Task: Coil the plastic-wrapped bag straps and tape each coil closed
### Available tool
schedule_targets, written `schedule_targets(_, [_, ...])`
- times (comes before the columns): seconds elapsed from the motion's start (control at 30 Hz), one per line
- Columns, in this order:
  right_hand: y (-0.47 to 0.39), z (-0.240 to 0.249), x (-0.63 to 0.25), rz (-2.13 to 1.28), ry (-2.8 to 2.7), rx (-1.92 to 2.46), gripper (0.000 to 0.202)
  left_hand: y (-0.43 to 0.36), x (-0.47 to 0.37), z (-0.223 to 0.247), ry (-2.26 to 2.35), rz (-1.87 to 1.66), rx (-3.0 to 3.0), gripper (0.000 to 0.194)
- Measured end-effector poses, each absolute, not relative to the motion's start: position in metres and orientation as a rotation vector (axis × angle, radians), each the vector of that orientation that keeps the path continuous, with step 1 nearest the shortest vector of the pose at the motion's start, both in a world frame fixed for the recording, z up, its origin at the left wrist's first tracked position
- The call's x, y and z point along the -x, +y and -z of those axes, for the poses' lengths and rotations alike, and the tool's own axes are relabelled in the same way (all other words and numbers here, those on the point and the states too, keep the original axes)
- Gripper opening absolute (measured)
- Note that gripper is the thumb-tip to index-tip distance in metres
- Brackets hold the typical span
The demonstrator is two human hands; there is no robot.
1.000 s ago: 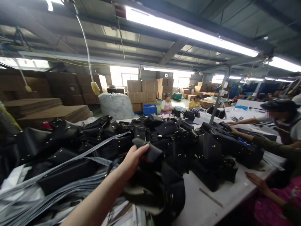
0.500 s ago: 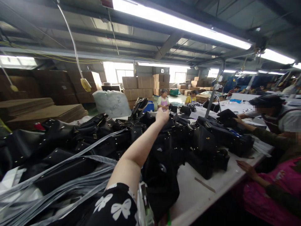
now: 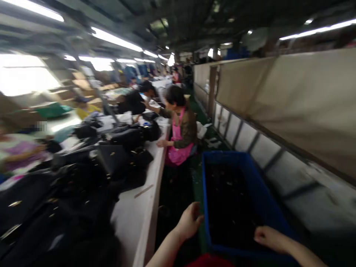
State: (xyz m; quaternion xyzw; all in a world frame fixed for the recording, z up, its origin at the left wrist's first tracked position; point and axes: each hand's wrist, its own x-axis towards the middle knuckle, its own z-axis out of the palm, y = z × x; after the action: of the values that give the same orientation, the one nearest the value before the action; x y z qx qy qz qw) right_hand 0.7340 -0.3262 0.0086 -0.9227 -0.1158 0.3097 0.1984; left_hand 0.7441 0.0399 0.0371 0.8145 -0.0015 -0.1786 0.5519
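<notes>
My left hand [image 3: 189, 221] hangs over the floor between the table and a blue bin [image 3: 205, 193], near the bin's left rim. Its fingers are loosely bent, thumb apart, and hold nothing that I can see. Over the near right part of the bin is my right hand [image 3: 268, 237], fingers curled in with nothing visible in them. Dark contents fill the bin, too dim to make out. To the left, black bags [image 3: 114, 161] with gold-coloured metal fittings are heaped on the white table [image 3: 133, 215]. Motion blurs much of the view.
A co-worker in a pink apron [image 3: 178, 139] sits at the table's right edge, one hand on it. Another person in yellow [image 3: 85, 107] is across the table. A thin strip [image 3: 144, 191] lies near the edge. A long partition [image 3: 278, 85] runs along the right.
My view has swung right from the bag heap to the aisle and bin. The arm that stretched over the bags is withdrawn; both my hands now show low in front.
</notes>
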Motion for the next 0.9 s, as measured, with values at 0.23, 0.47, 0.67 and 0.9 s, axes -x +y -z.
schedule_targets(0.23, [-0.457, 0.051, -0.702, -1.186, 0.291, 2.322, 0.027, -0.074, -0.766, 0.024, 0.023, 0.876, -1.957, 0.043])
schedule_targets(0.47, [-0.537, 0.147, -0.695, -1.333, 0.493, 2.142, 0.027, -0.165, -0.774, 0.1, 0.064, 1.208, -2.163, 0.044])
schedule_targets(0.67, [-0.573, 0.273, -0.748, -1.351, 0.633, 2.13, 0.026, -0.21, -0.802, 0.184, 0.011, 1.378, -2.325, 0.05])
schedule_targets(0.9, [-0.584, 0.462, -0.784, -1.285, 0.959, 2.209, 0.042, -0.23, -0.88, 0.383, 0.105, 1.571, -2.558, 0.07])
